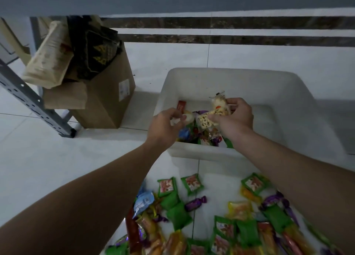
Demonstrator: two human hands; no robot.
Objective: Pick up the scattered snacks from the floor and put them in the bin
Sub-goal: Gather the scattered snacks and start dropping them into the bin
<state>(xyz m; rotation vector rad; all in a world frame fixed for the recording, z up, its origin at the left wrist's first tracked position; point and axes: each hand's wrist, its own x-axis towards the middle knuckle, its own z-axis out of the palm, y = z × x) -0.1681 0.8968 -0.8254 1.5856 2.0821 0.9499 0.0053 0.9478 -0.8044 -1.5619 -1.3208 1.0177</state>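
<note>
A white plastic bin stands on the tiled floor with several wrapped snacks lying inside near its front wall. Both my hands are over the bin. My left hand pinches a small pale wrapped snack. My right hand holds pale speckled snack packets above the bin's contents. On the floor in front of the bin lie several scattered snacks: green packets, purple candies, orange and red sticks, a blue packet.
A brown cardboard box holding paper and a dark bag stands left of the bin. A grey metal shelf leg slants at far left. Dark stone strips run along the wall behind.
</note>
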